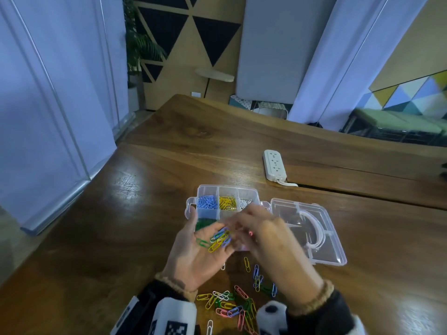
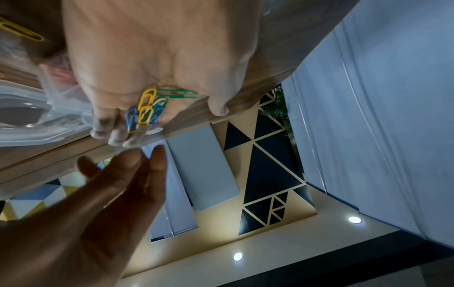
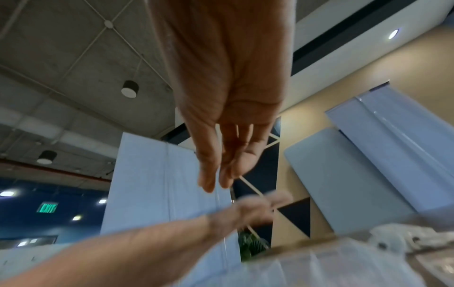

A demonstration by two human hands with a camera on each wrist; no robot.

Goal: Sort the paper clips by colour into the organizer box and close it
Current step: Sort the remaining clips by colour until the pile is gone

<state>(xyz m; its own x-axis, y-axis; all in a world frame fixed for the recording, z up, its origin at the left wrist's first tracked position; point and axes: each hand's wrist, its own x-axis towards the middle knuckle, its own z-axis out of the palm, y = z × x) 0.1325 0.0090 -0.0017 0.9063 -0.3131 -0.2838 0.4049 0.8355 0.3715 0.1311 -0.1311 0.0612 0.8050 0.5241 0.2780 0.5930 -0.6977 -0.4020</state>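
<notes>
The clear organizer box (image 1: pixel 227 190) lies open on the wooden table, its lid (image 1: pixel 324 238) folded out to the right. Its compartments hold blue clips (image 1: pixel 206 202), yellow clips (image 1: pixel 227 203), white clips (image 1: pixel 245 202) and green clips (image 1: pixel 204 223). My left hand (image 1: pixel 208 228) (image 2: pixel 176 104) lies palm up in front of the box, with several green, yellow and blue clips (image 1: pixel 219 239) (image 2: pixel 145 110) resting on its fingers. My right hand (image 1: pixel 244 218) (image 2: pixel 110 165) (image 3: pixel 217 184) hovers just above it with straight fingers, blurred by motion; nothing shows between them.
A loose pile of mixed clips (image 1: pixel 237 303) lies on the table (image 1: pixel 121 226) near its front edge, between my wrists. A white power strip (image 1: pixel 274 166) sits behind the box to the right. White partition panels stand along the left.
</notes>
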